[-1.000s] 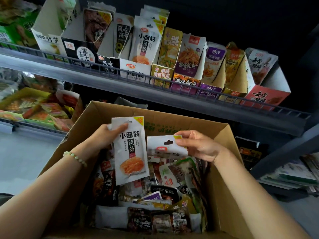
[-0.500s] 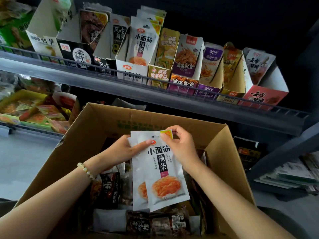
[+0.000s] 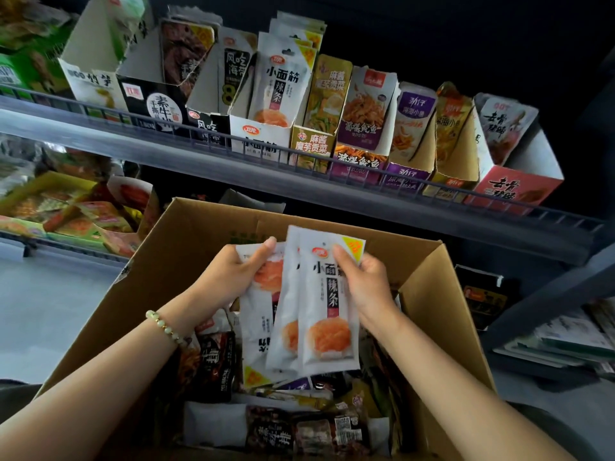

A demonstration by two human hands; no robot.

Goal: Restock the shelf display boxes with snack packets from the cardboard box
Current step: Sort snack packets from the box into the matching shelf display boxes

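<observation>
- Snack packets point(image 3: 327, 304), white, three fanned above the cardboard box point(image 3: 186, 247).
- Left hand point(image 3: 233, 277) grips the upside-down one; right hand point(image 3: 369, 287) pinches the front pair's tops.

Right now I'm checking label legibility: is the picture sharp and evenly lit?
Head view: the white packets are bright and readable; the shelf rail bows slightly from wide-angle distortion; the cardboard box interior is dim; the far-left green packets look soft.

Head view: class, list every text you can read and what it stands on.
"小面筋 辣条": front white foil snack packet, pinched by the right hand.
"麻酱魔芋贡菜": gold cardboard display box.
"劲仔": purple-topped snack packet.
Smaller print everywhere: too blurred.
</observation>
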